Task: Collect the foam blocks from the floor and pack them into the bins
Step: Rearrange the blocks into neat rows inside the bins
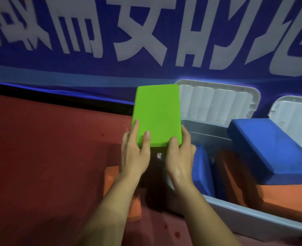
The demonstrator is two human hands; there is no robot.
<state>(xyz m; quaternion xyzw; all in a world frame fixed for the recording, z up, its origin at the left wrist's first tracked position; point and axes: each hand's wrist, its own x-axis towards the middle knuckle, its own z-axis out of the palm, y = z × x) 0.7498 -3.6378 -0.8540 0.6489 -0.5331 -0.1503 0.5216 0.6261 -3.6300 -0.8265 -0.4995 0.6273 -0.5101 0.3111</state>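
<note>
A bright green foam block (157,112) is held up in the air in front of me, just left of the grey bin (253,221). My left hand (135,153) grips its near left corner, thumb on top. My right hand (179,157) grips its near right corner. Inside the bin lie a blue block (274,148) across the top, another blue block (202,169) standing on edge, and orange blocks (281,199) beneath. An orange block (111,181) lies on the red floor below my left forearm, partly hidden.
The bin's white lid (215,105) stands open against a blue banner with white characters (146,32). A second white lid (295,114) shows at the right edge. Red floor (40,157) stretches to the left.
</note>
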